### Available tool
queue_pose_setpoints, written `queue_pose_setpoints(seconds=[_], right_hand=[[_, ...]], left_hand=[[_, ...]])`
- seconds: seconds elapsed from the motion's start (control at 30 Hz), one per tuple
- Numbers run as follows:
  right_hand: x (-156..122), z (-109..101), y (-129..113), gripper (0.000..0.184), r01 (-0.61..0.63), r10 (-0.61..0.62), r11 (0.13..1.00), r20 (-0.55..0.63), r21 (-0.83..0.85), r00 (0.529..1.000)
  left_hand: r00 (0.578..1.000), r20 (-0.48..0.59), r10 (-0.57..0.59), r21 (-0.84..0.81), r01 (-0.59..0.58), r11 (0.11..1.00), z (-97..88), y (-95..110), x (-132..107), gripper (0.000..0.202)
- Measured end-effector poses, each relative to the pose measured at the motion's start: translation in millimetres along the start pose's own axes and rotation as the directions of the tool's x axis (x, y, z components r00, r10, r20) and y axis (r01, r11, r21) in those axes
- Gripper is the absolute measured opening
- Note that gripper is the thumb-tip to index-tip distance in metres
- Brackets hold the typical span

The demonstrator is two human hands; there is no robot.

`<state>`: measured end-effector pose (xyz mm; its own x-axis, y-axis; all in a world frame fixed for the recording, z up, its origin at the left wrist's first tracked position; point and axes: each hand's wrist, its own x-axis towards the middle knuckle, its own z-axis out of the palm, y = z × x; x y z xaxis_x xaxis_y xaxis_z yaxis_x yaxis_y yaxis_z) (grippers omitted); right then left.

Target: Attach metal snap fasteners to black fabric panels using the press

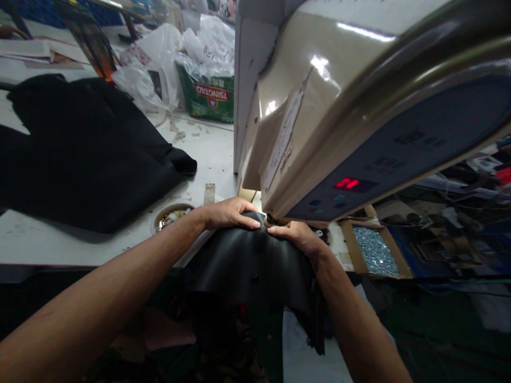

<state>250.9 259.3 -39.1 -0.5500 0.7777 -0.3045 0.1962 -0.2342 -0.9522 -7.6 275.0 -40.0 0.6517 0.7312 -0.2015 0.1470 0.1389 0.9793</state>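
A black sheet of leather-like material drapes over the table's front edge, its far edge under the head of a beige machine. My left hand grips that far edge, thumb on top and fingers beyond it. Close by on the right, my right hand pinches the same edge, its thumb and fingertips beside the machine's tip. Both hands are closed on the sheet. What lies directly under the tip is hidden by the thumbs and the material.
More black material is heaped on the white table at left. A round bowl of small parts sits near my left forearm. At right stands a cardboard box of small shiny pieces. Behind are a green Tsingtao carton and plastic bags.
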Motion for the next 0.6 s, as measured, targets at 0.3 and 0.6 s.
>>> queue_pose_setpoints(seconds=[0.3, 0.6], right_hand=[[-0.4, 2.5, 1.1, 0.046, -0.032, 0.033, 0.999, -0.031, 0.037, 0.999], [-2.9, 4.2, -1.3, 0.031, -0.077, 0.081, 0.995, -0.068, 0.062, 0.994]], left_hand=[[1.0, -0.003, -0.02, -0.037, 0.02, 0.999, 2.8, 1.7, -2.2, 0.035], [0.999, -0.009, -0.045, -0.053, 0.045, 0.998, 3.3, 1.6, -3.9, 0.039]])
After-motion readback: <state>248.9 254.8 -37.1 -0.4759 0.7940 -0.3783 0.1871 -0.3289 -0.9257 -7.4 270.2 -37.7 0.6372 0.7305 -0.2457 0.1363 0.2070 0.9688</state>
